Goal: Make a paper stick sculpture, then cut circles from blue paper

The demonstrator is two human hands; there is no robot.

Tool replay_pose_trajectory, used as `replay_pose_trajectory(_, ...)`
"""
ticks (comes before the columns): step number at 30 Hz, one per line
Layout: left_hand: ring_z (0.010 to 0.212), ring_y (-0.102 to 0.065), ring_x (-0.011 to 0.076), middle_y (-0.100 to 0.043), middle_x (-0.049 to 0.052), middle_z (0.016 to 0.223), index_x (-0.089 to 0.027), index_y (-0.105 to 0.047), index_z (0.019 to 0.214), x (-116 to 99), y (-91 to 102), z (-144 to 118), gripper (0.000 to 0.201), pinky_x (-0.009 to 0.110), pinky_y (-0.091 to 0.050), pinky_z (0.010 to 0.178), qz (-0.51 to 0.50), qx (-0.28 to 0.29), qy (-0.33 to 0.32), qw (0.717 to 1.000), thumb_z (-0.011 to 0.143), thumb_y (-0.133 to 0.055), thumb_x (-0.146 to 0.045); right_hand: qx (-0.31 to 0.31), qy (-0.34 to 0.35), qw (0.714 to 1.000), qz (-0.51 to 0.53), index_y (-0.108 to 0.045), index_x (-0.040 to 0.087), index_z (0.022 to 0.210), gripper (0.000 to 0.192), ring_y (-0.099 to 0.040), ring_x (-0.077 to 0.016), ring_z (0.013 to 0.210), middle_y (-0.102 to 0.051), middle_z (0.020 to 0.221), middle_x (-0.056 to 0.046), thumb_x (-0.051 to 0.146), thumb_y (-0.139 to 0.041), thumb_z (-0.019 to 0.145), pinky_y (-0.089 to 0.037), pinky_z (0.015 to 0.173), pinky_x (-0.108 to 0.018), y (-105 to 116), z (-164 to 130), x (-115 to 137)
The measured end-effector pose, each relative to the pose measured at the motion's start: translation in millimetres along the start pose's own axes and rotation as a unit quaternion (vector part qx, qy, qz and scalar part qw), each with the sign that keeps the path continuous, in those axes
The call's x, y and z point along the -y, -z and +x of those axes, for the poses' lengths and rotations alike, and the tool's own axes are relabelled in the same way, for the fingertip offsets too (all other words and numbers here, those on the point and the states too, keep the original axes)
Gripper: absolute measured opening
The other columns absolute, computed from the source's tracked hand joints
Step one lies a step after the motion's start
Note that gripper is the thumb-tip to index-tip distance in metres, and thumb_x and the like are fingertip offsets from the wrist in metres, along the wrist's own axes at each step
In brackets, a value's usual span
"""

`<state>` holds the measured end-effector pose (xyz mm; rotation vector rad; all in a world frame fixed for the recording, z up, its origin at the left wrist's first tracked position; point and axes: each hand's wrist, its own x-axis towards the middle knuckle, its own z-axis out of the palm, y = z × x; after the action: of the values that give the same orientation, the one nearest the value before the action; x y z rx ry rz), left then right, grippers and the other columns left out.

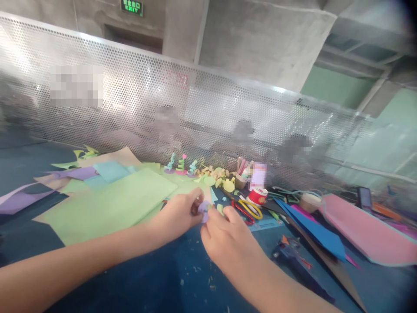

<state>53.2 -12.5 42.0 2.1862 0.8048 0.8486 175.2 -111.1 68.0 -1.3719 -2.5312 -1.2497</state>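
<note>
Near the middle of the view, my left hand (178, 213) pinches a small purple paper disc (204, 210) by its edge. My right hand (224, 232) meets it from the right, its fingers closed on a green paper piece (220, 209) that touches or overlaps the disc; how the two are joined is hidden by my fingers. Below my left forearm and beyond it lies a large light green paper sheet (117, 204). Just past my right hand are scissors with yellow handles (252, 209) and a red-handled tool (243, 213).
Small spiral paper trees (181, 165) stand at the back beside yellow paper cutouts (228, 185). A red-and-white tape roll (258, 196) is right of centre. A dark blue glue gun (299, 269) lies at right, near blue paper (312, 230) and pink sheets (365, 226). A perforated metal screen (137, 91) borders the table.
</note>
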Motion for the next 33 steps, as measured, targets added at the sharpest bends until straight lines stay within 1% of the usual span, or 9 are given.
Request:
replay_pose_trajectory(4, 0.062, -0.052, 0.0133, -0.056, -0.004, 0.068, -0.021, -0.046, 0.076, -1.6, 2.2, -2.8, 0.01, 0.023, -0.038, 0.056, 0.048, 0.033, -0.053, 0.997, 0.07, -0.053, -0.018, 0.072, -0.114, 0.981, 0.141, -0.062, 0.019, 0.058, 0.011, -0.05, -0.0197, 0.067, -0.057, 0.053, -0.004, 0.011, -0.059, 0.065, -0.032, 0.059, -0.031, -0.9, 5.8, -5.1)
replay_pose_trajectory(8, 0.068, -0.057, 0.0153, -0.061, -0.002, 0.074, -0.021, -0.048, 0.08, -1.9, 1.0, -4.6, 0.016, 0.024, -0.04, 0.06, 0.09, 0.042, -0.079, 0.992, 0.067, -0.051, -0.013, 0.115, -0.237, 0.932, 0.251, -0.065, 0.021, 0.061, 0.012, -0.051, -0.0163, 0.062, -0.06, 0.06, -0.003, 0.012, -0.058, 0.063, -0.032, 0.053, -0.026, -2.2, 5.4, -15.4)
replay_pose_trajectory(11, 0.071, -0.06, 0.0157, -0.065, -0.001, 0.078, -0.023, -0.048, 0.086, -2.1, -0.5, -4.8, 0.022, 0.024, -0.042, 0.063, 0.073, 0.049, -0.086, 0.992, 0.067, -0.049, -0.011, 0.133, -0.288, 0.892, 0.321, -0.065, 0.022, 0.061, 0.013, -0.054, -0.017, 0.066, -0.063, 0.059, -0.001, 0.012, -0.058, 0.062, -0.034, 0.053, -0.024, -3.3, 3.6, -23.7)
replay_pose_trajectory(14, 0.07, -0.062, 0.0148, -0.067, -0.002, 0.079, -0.023, -0.048, 0.09, -2.8, -0.6, -3.9, 0.026, 0.023, -0.044, 0.063, 0.029, 0.062, -0.08, 0.994, 0.068, -0.051, -0.011, 0.153, -0.317, 0.838, 0.416, -0.067, 0.022, 0.062, 0.009, -0.058, -0.0157, 0.063, -0.067, 0.063, 0.0, 0.018, -0.059, 0.065, -0.038, 0.056, -0.024, -7.5, 1.2, -33.9)
replay_pose_trajectory(20, 0.064, -0.063, 0.015, -0.07, -0.001, 0.076, -0.023, -0.045, 0.091, 1.9, 2.0, 1.8, 0.025, 0.025, -0.045, 0.061, -0.092, 0.113, -0.011, 0.989, 0.071, -0.057, -0.018, 0.179, -0.382, 0.665, 0.616, -0.069, 0.018, 0.075, 0.014, -0.06, -0.0156, 0.067, -0.07, 0.074, -0.003, 0.027, -0.064, 0.067, -0.042, 0.059, -0.024, -23.8, -6.9, -49.1)
replay_pose_trajectory(22, 0.066, -0.063, 0.016, -0.071, 0.001, 0.078, -0.022, -0.045, 0.091, 5.4, 2.6, 4.7, 0.025, 0.026, -0.046, 0.062, -0.125, 0.133, 0.005, 0.983, 0.071, -0.06, -0.02, 0.174, -0.403, 0.625, 0.646, -0.068, 0.017, 0.075, 0.013, -0.059, -0.0141, 0.068, -0.07, 0.074, -0.003, 0.025, -0.066, 0.066, -0.041, 0.06, -0.023, -26.4, -9.4, -49.7)
replay_pose_trajectory(28, 0.076, -0.063, 0.0167, -0.07, 0.004, 0.082, -0.02, -0.048, 0.095, 14.1, 1.7, 11.7, 0.032, 0.028, -0.045, 0.07, -0.213, 0.161, 0.043, 0.963, 0.07, -0.066, -0.024, 0.137, -0.42, 0.567, 0.696, -0.062, 0.021, 0.09, 0.022, -0.045, -0.0073, 0.054, -0.062, 0.063, 0.004, 0.022, -0.065, 0.068, -0.031, 0.05, -0.019, -28.9, -15.2, -48.0)
replay_pose_trajectory(30, 0.074, -0.062, 0.0147, -0.07, 0.004, 0.081, -0.02, -0.049, 0.096, 14.9, 1.1, 12.6, 0.032, 0.026, -0.044, 0.069, -0.249, 0.169, 0.055, 0.952, 0.071, -0.066, -0.024, 0.118, -0.414, 0.547, 0.719, -0.063, 0.021, 0.093, 0.023, -0.047, -0.0076, 0.057, -0.062, 0.067, 0.003, 0.023, -0.063, 0.071, -0.034, 0.053, -0.019, -30.7, -17.3, -48.8)
replay_pose_trajectory(33, 0.066, -0.058, 0.0106, -0.068, 0.001, 0.078, -0.02, -0.05, 0.097, 13.7, 0.6, 12.5, 0.029, 0.022, -0.041, 0.064, -0.314, 0.188, 0.069, 0.928, 0.072, -0.066, -0.022, 0.116, -0.384, 0.524, 0.751, -0.067, 0.017, 0.088, 0.019, -0.053, -0.0101, 0.068, -0.064, 0.076, -0.001, 0.028, -0.063, 0.073, -0.039, 0.062, -0.021, -34.0, -20.8, -51.4)
